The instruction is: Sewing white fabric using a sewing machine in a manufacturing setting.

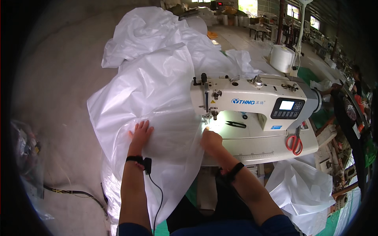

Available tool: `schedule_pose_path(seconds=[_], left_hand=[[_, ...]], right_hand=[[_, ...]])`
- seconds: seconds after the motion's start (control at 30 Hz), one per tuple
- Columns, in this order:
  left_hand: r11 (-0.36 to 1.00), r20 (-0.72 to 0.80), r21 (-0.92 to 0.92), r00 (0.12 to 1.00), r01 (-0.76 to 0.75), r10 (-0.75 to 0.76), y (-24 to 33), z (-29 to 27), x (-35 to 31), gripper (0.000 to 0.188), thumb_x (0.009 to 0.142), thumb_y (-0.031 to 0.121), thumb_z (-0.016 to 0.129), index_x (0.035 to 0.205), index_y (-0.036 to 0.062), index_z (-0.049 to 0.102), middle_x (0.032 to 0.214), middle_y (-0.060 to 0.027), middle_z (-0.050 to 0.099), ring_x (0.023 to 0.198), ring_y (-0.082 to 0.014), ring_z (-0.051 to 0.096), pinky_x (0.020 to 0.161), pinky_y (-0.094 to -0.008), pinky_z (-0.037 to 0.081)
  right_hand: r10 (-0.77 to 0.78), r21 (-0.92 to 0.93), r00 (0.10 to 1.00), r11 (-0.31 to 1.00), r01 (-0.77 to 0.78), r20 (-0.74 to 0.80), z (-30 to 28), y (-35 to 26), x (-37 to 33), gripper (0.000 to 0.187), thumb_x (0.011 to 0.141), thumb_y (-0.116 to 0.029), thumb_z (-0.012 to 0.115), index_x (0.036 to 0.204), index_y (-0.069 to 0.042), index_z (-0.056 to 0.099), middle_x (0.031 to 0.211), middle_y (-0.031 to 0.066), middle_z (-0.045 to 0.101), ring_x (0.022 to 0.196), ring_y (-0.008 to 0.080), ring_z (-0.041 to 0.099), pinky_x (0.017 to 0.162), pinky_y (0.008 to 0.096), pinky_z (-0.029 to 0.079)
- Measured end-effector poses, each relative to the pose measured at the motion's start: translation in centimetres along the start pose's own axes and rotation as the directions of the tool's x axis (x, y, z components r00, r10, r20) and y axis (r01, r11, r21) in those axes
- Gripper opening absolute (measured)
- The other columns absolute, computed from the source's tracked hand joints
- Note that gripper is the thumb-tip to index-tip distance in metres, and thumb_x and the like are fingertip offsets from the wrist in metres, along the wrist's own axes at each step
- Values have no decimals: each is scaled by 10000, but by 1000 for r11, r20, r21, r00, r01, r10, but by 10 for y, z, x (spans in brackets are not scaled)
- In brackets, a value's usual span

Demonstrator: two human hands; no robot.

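A large, shiny white plastic sheet point(145, 94) covers the left side of the sewing machine's table and hangs down toward me. My left hand point(141, 135) lies flat on it, fingers spread. At the sheet's right edge, just below the lit needle area of the white sewing machine point(240, 94), my right hand point(211, 140) is closed on the sheet; its fingertips are partly hidden. Black thread snips point(236, 124) lie on the machine bed to the right of that hand. Red-handled scissors point(294, 144) rest at the table's right end.
A white thread cone point(282, 58) stands behind the machine, beside a thread stand pole. Crumpled white sheeting point(301, 185) hangs below the table at right. A black cable point(75, 192) runs over the floor at left. Another thin cable point(159, 196) trails from my left wristband.
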State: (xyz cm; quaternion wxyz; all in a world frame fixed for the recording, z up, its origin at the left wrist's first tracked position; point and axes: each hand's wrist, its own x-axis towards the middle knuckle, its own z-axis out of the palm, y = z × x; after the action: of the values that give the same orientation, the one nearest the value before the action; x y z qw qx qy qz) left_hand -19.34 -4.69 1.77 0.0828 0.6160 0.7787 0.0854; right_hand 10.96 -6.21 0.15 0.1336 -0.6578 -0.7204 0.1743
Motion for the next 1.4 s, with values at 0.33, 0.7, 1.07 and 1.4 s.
schedule_pose_path(seconds=[0.33, 0.7, 1.07, 1.4], left_hand=[[808, -48, -480, 930, -342, 365, 47, -13, -91, 358, 800, 350, 603, 1068, 114, 613, 1116, -106, 587, 1075, -318, 523, 922, -386, 408], [953, 531, 21, 811, -302, 246, -9, 68, -385, 208, 743, 266, 619, 812, 74, 582, 835, -131, 619, 813, -326, 608, 716, -403, 465], [947, 212, -32, 923, -320, 320, -89, 86, -384, 349, 727, 309, 672, 987, 99, 570, 950, -92, 608, 865, -307, 581, 837, -424, 380], [719, -229, 360, 804, 594, -549, -366, 83, -382, 394, 837, 484, 462, 975, 162, 641, 1013, -28, 640, 1021, -224, 571, 892, -439, 384]], right_hand=[[-63, 271, 967, 963, -7, 246, -15, 21, -130, 482, 801, -216, 537, 1233, -39, 419, 1030, 178, 606, 982, 336, 586, 808, 418, 464], [-953, -96, 266, 254, 963, 148, 79, -17, -238, 352, 759, -136, 526, 1106, -102, 570, 1013, 105, 597, 1116, 279, 501, 1000, 538, 292], [-938, 179, 344, 347, 921, 50, 55, -59, -253, 111, 723, -110, 546, 828, -72, 551, 738, 66, 584, 720, 268, 591, 654, 391, 474], [-544, -636, 697, 754, 163, -467, -63, 175, -210, 223, 921, -176, 404, 1054, -19, 490, 981, 115, 533, 910, 192, 527, 775, 352, 441]])
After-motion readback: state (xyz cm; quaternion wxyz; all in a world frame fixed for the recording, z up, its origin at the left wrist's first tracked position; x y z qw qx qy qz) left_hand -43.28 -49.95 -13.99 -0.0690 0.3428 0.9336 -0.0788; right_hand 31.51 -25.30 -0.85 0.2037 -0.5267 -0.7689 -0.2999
